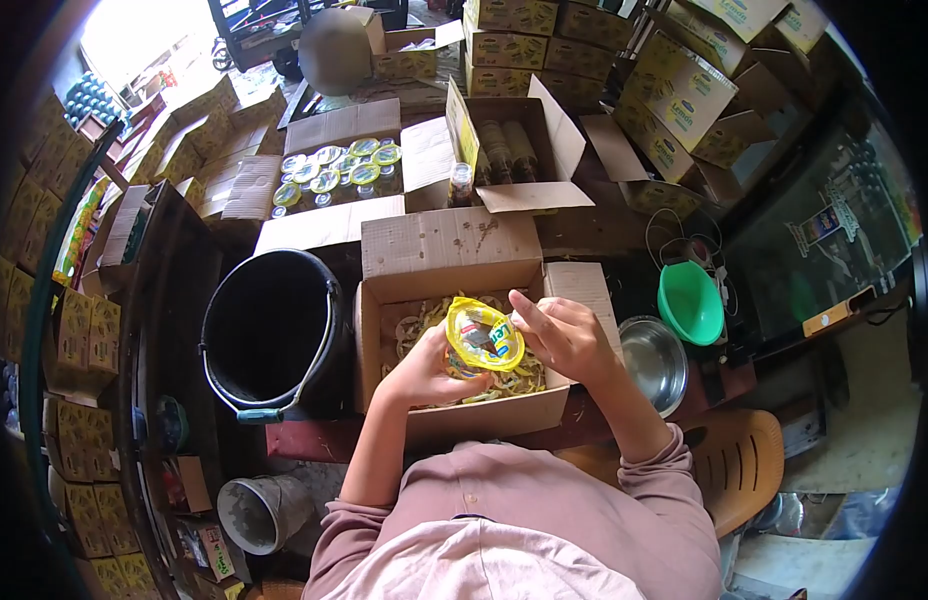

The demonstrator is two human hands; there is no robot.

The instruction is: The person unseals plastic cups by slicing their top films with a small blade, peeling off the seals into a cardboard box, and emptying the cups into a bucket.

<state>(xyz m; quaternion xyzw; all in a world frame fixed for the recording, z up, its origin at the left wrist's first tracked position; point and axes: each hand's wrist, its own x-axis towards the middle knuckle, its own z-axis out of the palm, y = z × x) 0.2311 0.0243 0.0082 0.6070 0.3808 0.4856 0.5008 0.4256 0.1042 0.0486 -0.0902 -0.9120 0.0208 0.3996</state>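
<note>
My left hand [425,374] is wrapped round the side of a drink cup [481,345] with a printed yellow-and-clear film lid. The lid faces up towards me. At the cup's right rim, my right hand [567,335] has its index finger raised and its other fingers curled in. Whether those fingers pinch the film's edge is hidden. Both hands are above an open cardboard box [454,245], which holds many yellow and clear film strips [414,325].
A black bucket [269,325] stands left of the box; a steel bowl [656,365] and a green bowl [691,305] are at the right. Behind are a carton of lidded cups [329,175] and an open carton with bottles [509,150]. A person [336,55] is farther back.
</note>
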